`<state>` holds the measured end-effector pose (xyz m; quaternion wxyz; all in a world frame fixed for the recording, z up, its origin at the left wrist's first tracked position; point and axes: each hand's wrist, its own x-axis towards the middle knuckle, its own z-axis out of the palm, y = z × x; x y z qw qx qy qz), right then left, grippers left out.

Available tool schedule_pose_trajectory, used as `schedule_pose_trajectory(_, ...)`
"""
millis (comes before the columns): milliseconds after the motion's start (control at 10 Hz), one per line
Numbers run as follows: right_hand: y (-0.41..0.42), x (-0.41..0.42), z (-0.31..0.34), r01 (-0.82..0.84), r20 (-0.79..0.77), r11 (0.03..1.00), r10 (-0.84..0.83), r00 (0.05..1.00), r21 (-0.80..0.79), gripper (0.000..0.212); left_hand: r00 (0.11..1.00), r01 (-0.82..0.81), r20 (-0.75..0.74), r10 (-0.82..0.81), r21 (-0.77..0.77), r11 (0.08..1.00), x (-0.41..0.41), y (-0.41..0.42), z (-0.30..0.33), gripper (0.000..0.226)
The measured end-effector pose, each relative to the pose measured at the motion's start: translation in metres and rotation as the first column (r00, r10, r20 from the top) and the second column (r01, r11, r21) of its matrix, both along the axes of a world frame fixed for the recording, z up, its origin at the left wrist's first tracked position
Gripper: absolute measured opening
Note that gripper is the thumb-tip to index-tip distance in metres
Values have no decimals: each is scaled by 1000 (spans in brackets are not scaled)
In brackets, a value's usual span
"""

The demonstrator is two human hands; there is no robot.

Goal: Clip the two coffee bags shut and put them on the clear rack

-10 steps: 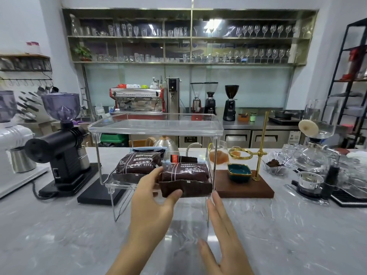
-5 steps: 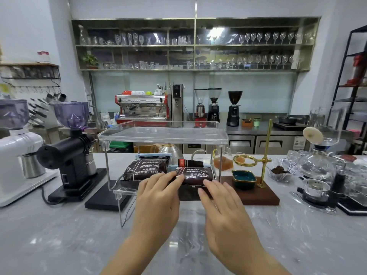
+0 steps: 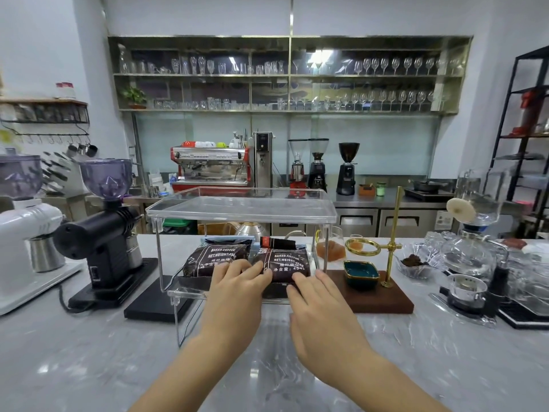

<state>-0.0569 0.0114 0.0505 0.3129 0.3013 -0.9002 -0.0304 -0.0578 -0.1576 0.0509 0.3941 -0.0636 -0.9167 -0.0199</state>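
Two dark brown coffee bags lie side by side on the lower shelf of the clear rack point(image 3: 241, 216). The left coffee bag point(image 3: 208, 258) has a blue clip at its far end. A red and black clip point(image 3: 277, 242) closes the right coffee bag point(image 3: 285, 258). My left hand point(image 3: 234, 288) lies over the near left part of the right bag, fingers on top of it. My right hand point(image 3: 316, 295) is flat beside it, its fingertips touching the bag's near edge. The near ends of both bags are partly hidden by my hands.
A black grinder point(image 3: 110, 248) on a dark mat stands left of the rack, with a white grinder point(image 3: 20, 233) further left. A wooden stand point(image 3: 377, 298) with a brass pole and a green dish sits to the right. Glassware and a siphon point(image 3: 472, 251) stand beyond it.
The right bag has gone from the shelf's front edge deeper into the rack. My right hand came up from the counter to the bag's near edge, and my left hand shifted on top.
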Motion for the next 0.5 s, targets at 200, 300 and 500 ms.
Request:
schedule_pose_trajectory(200,2,1,0,-18,56,997,14,998,74,48,991,-39,127,47,-63,997,14,3,-2,39)
schedule_pose_trajectory(300,8,1,5,-89,77,995,85,993,40,47,974,-68,212,76,-46,997,15,4,-6,52)
schedule_pose_trajectory(500,48,12,33,-254,-43,924,253,967,-286,7,995,94,-42,-92,56,994,33,13,10,34)
